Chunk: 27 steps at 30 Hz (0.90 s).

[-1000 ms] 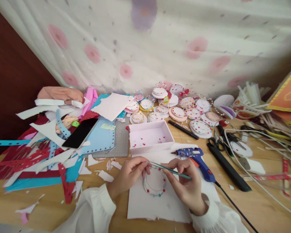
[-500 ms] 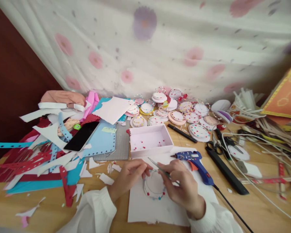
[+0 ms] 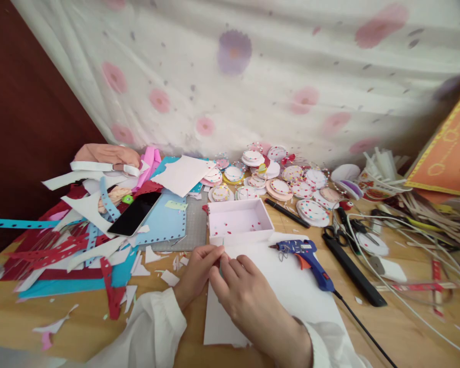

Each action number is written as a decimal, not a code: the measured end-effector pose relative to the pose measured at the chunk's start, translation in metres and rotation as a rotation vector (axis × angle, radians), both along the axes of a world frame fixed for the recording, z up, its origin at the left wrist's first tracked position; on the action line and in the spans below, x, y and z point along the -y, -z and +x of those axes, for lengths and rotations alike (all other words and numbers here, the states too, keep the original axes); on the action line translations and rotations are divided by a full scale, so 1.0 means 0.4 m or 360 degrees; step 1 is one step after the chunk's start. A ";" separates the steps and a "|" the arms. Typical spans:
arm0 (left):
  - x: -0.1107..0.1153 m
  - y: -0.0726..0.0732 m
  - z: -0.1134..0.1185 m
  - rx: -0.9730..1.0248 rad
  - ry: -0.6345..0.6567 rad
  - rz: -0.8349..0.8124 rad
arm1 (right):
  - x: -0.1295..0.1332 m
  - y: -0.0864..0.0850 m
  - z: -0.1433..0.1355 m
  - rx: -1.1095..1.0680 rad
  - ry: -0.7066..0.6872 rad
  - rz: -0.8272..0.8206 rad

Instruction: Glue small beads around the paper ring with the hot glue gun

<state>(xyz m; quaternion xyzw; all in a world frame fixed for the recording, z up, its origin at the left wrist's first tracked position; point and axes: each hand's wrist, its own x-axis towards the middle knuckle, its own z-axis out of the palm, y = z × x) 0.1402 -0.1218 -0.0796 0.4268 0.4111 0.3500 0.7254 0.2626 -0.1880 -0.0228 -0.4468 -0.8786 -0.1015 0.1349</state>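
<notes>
My left hand (image 3: pixel 201 271) and my right hand (image 3: pixel 249 294) meet over the front left of a white paper sheet (image 3: pixel 310 306), fingertips pinched together. The thin greenish tip of what looks like tweezers (image 3: pixel 223 242) pokes up above the fingers; the rest is covered by my right hand. The beaded wire ring seen between my hands earlier is hidden behind them now. A small curl of thin wire (image 3: pixel 282 255) shows by the nozzle of the blue glue gun (image 3: pixel 308 255), right of my hands. Behind them stands a shallow white box (image 3: pixel 235 239) with a few small red beads inside.
Paper scraps (image 3: pixel 99 250) and a black phone (image 3: pixel 134 214) lie at left. Several beaded paper discs (image 3: pixel 312 210) stand along the back. At right are a black pen (image 3: pixel 287 213), scissors (image 3: pixel 335 235), a long black holder (image 3: pixel 352 268) and a white cable (image 3: pixel 371 276).
My right hand has turned and moved left, closing in on my left fingertips and covering the beaded ring. The tweezers now point up. A wire curl shows by the glue gun.
</notes>
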 end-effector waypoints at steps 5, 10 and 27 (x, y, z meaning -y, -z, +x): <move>-0.009 0.027 -0.002 -0.0078 -0.0064 0.0094 | 0.023 -0.035 0.109 -0.0682 0.0124 -0.0498; -0.009 0.029 -0.003 -0.0122 0.0043 0.0180 | 0.072 0.085 0.295 -0.0739 0.1221 0.0146; -0.008 -0.007 0.001 -0.0286 0.0342 0.0392 | 0.110 0.233 0.389 -0.0388 0.1702 -0.0211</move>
